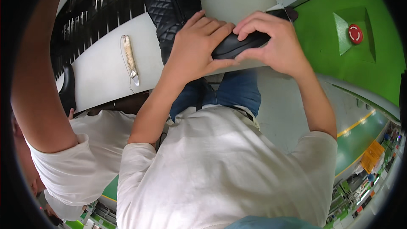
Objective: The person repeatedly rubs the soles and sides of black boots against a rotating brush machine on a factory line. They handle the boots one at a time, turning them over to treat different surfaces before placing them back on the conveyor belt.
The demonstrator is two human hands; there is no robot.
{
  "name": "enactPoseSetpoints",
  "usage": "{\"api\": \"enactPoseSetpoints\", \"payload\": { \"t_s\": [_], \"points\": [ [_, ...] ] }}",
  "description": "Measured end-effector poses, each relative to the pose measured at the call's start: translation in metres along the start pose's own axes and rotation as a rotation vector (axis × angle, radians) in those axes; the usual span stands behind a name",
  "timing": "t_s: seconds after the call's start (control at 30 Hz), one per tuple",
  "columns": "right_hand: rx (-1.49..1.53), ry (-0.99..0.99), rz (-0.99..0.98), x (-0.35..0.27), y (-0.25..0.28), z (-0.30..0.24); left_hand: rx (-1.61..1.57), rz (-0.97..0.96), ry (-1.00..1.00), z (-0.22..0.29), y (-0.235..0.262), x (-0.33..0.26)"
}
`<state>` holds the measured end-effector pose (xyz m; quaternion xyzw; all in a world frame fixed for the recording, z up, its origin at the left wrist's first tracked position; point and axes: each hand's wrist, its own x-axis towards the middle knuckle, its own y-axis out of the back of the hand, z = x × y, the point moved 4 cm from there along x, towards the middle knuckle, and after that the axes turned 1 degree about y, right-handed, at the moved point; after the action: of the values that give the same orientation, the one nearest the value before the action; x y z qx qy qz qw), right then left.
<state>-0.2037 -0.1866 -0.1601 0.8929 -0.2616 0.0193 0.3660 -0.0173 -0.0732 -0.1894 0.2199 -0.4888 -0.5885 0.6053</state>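
A black boot (239, 44) lies on a white table (97, 70) in front of the person, between both hands. The left hand (201, 44) lies across it, fingers close together on top and slightly fanned toward the tips, thumb along the near edge. The right hand (271, 38) pinches the other side, fingers curled over the top and thumb beneath. A quilted black shaft (163, 12) stretches away beyond the left hand, which hides where it joins. Left of it lies a knife (130, 59) with a wrapped handle. A co-worker in a white shirt (85, 165) is at the left, near another black boot (67, 89). A red button (355, 34) sits on a green machine (316, 29) at the right.
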Motion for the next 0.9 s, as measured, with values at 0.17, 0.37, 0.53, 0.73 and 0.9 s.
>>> {"api": "enactPoseSetpoints", "payload": {
  "t_s": [0.17, 0.37, 0.53, 0.73, 0.9],
  "points": [
    [0.473, -0.187, 0.337, -0.037, -0.01, 0.026, -0.224, 0.145, 0.024, 0.004, 0.027, -0.006],
    [0.297, 0.084, 0.464, -0.043, -0.01, -0.035, -1.154, 0.928, 0.117, 0.022, 0.071, -0.049],
    [0.0, 0.211, 0.368, -0.045, -0.023, -0.059, -0.912, 0.863, 0.583, -0.011, 0.031, -0.162],
    [-0.236, 0.302, 0.244, -0.066, -0.091, -0.062, -0.262, 0.644, 0.64, -0.005, 0.015, -0.21],
    [-0.343, 0.376, 0.328, -0.065, -0.105, -0.066, -0.06, 0.45, 0.319, 0.019, 0.053, -0.165]
  ]
}}
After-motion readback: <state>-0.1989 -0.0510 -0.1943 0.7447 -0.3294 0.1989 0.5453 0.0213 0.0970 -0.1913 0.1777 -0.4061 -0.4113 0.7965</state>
